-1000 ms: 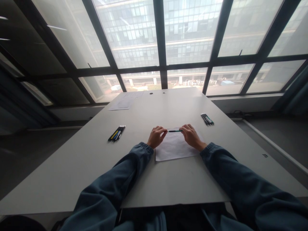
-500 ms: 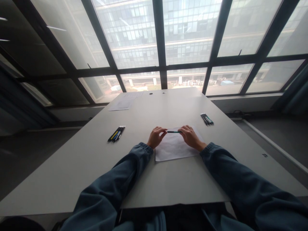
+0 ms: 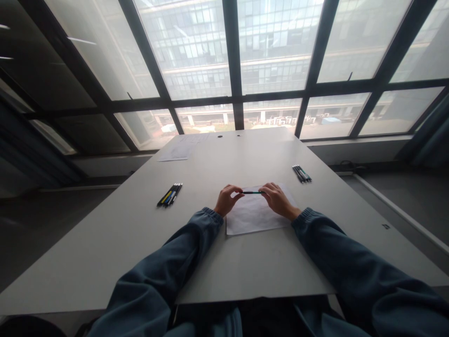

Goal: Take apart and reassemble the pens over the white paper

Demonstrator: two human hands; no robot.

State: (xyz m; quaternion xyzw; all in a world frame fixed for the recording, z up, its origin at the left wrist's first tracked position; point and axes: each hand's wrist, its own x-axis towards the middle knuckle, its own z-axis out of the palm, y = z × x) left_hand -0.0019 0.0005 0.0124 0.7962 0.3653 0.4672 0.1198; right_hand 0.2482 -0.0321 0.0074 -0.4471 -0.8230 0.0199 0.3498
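Observation:
A slim dark pen [image 3: 251, 192] with a green section is held level between my two hands, over a white sheet of paper [image 3: 257, 217]. My left hand [image 3: 228, 199] pinches the pen's left end between thumb and fingers. At the other end, my right hand [image 3: 277, 200] has its fingers closed around the green part, hiding the tip. The paper lies flat under the hands, its upper right partly covered by my right hand.
To the left lies a row of pens [image 3: 170, 195], some yellow and blue. Another row of pens [image 3: 302, 173] lies on the right. More paper sheets [image 3: 175, 150] rest at the far left of the white table [image 3: 115, 252]. Large windows stand beyond its far edge.
My left fingers have shifted very slightly at the pen's left end. The pen, my right hand and the paper stay nearly in place.

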